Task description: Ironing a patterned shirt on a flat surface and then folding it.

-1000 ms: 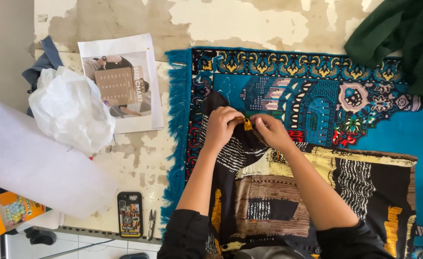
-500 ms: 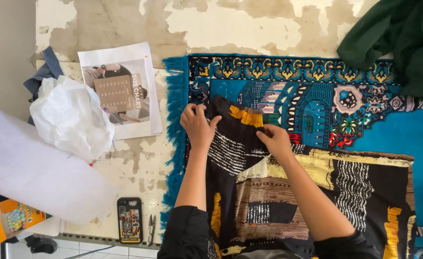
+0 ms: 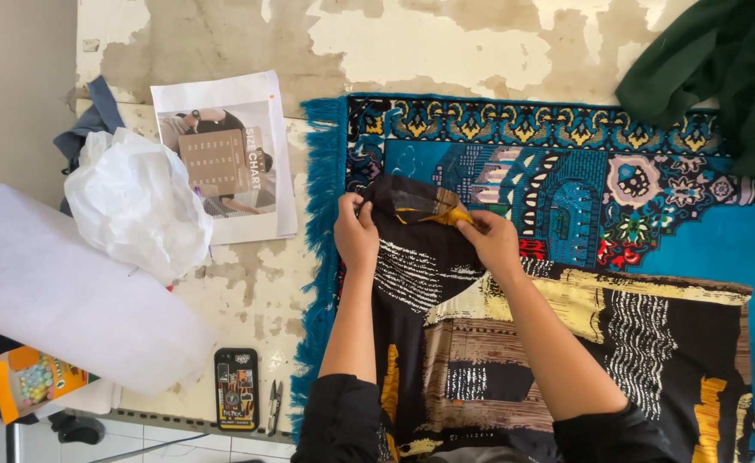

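A black fabric with white, yellow and brown print (image 3: 489, 343) lies over a blue patterned rug (image 3: 566, 163) with a fringed left edge. My left hand (image 3: 356, 233) pinches the fabric's far left corner. My right hand (image 3: 491, 240) grips the far edge a little to the right, where a yellow strip shows. The far end of the fabric is folded over between the two hands. Both forearms reach out from black sleeves at the bottom of the view.
A crumpled white plastic bag (image 3: 137, 201) and a printed paper sheet (image 3: 227, 154) lie to the left. A large white sheet (image 3: 69, 300), a phone (image 3: 236, 387), small clippers (image 3: 275, 403) and an orange packet (image 3: 30, 381) sit near the front edge. Dark green cloth (image 3: 720, 69) lies far right.
My hands were together at the fabric's far end, then moved apart. Now both grip the far edge and have folded it over toward me.
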